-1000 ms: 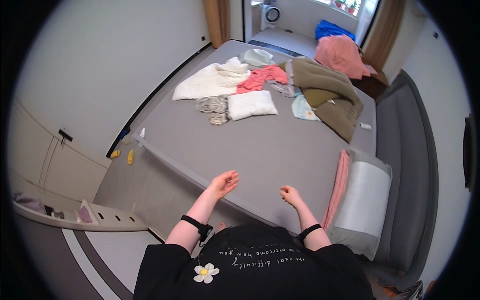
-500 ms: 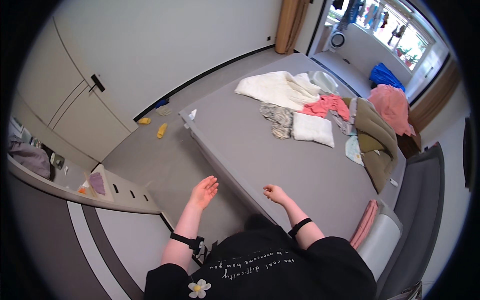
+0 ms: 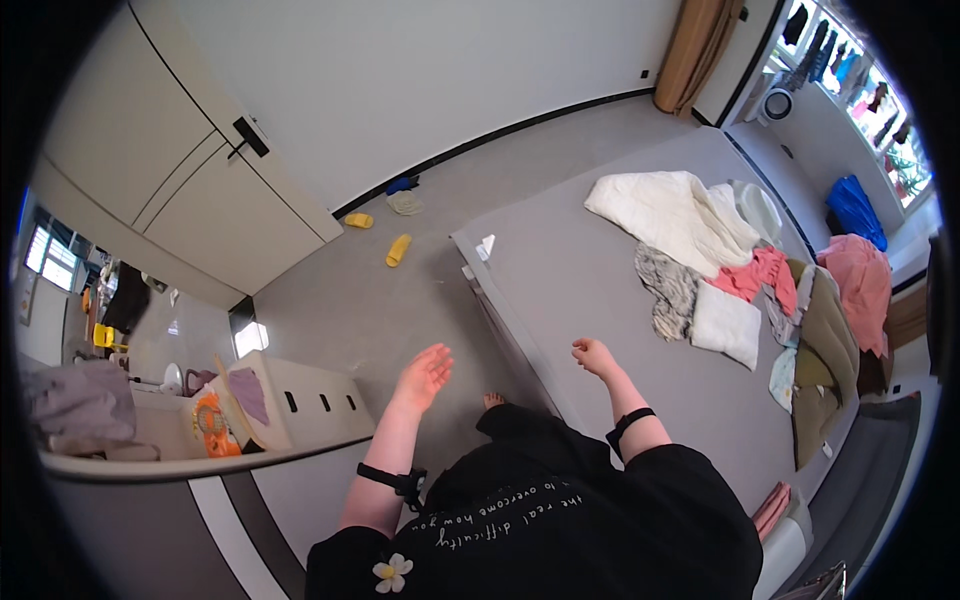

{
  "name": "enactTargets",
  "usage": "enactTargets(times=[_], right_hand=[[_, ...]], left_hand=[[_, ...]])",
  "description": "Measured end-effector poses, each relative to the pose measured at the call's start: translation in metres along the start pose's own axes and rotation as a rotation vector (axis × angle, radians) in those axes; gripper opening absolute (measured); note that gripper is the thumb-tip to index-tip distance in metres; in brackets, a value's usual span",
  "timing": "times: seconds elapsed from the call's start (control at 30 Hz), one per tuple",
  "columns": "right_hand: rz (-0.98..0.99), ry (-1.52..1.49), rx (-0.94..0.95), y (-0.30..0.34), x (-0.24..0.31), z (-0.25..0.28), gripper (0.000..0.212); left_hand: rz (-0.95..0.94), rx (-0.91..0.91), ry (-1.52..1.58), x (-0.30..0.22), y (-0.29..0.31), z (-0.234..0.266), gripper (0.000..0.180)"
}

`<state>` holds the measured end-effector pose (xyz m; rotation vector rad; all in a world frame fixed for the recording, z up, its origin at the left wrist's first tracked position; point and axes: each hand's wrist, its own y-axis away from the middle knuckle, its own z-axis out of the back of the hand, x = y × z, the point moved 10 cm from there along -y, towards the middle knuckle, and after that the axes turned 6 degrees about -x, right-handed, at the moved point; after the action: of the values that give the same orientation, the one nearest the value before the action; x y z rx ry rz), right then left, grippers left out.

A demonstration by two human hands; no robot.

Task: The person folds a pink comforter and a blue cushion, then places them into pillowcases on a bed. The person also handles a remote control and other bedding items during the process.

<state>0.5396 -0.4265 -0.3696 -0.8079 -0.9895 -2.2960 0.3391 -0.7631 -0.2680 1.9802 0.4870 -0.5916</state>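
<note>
My left hand (image 3: 427, 374) is held out over the floor beside the bed, fingers stretched and palm showing, with nothing in it. My right hand (image 3: 593, 357) hangs above the near edge of the grey bed (image 3: 590, 270), its fingers curled in around nothing visible. Neither hand touches the bedding. Farther across the bed lie a crumpled white blanket (image 3: 665, 210), a grey fuzzy cloth (image 3: 668, 290), a white pillow (image 3: 727, 325) and a coral-pink garment (image 3: 765, 273). An olive quilt (image 3: 828, 360) is heaped along the right side.
Yellow slippers (image 3: 398, 250) lie on the floor near the white door (image 3: 200, 190). A low drawer cabinet (image 3: 325, 385) stands to my left. The bed corner (image 3: 468, 250) juts out ahead. Pink fabric (image 3: 855, 290) and a blue bag (image 3: 858, 212) are beyond the bed.
The view has swung left, so the bed and bedding sit farther right and more of the door and cabinet shows. Both hands keep nearly the same pose. A bare foot now shows below.
</note>
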Motion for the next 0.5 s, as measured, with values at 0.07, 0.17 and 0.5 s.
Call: enactTargets(times=[0.07,0.17,0.5], right_hand=[[0.01,-0.029,0.042,-0.039,0.042,-0.02,0.039],[0.151,0.108,0.035,-0.106,0.097,-0.039,0.039],[0.141,0.068,-0.025,-0.267,0.219,-0.06,0.037]], left_hand=[[-0.028,-0.02,-0.006,-0.041,-0.016,0.009,0.033],[-0.068,-0.024,0.02,-0.098,-0.051,0.017,0.033],[0.025,-0.021,-0.02,-0.234,-0.207,0.021,0.031]])
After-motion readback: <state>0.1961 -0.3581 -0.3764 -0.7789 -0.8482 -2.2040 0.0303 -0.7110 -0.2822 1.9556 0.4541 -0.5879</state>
